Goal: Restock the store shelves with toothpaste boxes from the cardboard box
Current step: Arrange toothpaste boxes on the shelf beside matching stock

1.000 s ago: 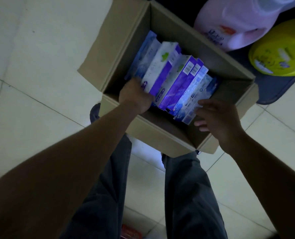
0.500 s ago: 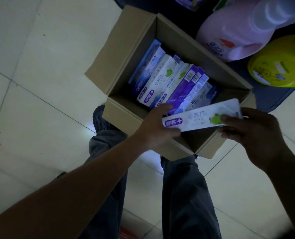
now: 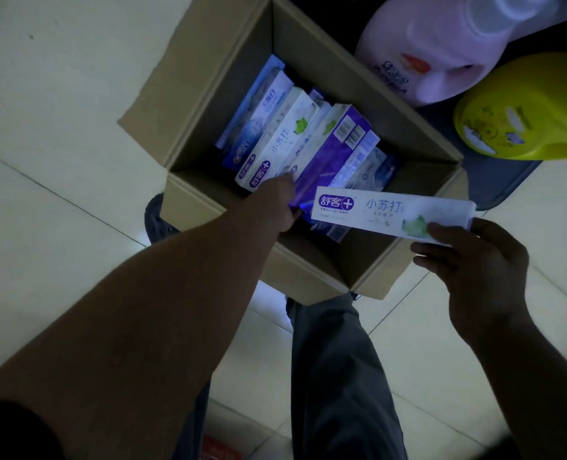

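Right grip (image 3: 471, 263) is clamped on one end of a white toothpaste box (image 3: 385, 212), thumb on top and fingers (image 3: 436, 258) underneath, at the end with the green leaf print. That box is lifted clear and hangs over the near right corner of the cardboard box (image 3: 308, 273). Its long axis runs roughly sideways, with the logo end pointing across toward the left grip (image 3: 277, 207).

Left grip is down inside the cardboard box, back of the hand up, against the near end of a purple toothpaste box (image 3: 337, 151). Its fingers are hidden under the hand, so I cannot tell whether they are closed on that box or only touching it.

From where I stand, the packed toothpaste boxes (image 3: 275, 144) lean on edge in a row. Their long axes run from the near wall up and away toward the far one, so their near ends face the left grip. The left is plainly the nearer hand, and I'd say the purple one wants drawing out lengthwise, toward the person, not sideways against its neighbours.

No shelf is in view. The cardboard box sits on the tiled floor (image 3: 60, 161) by the person's legs, with a pink detergent bottle (image 3: 441, 54) and a yellow container (image 3: 524, 121) just beyond it.
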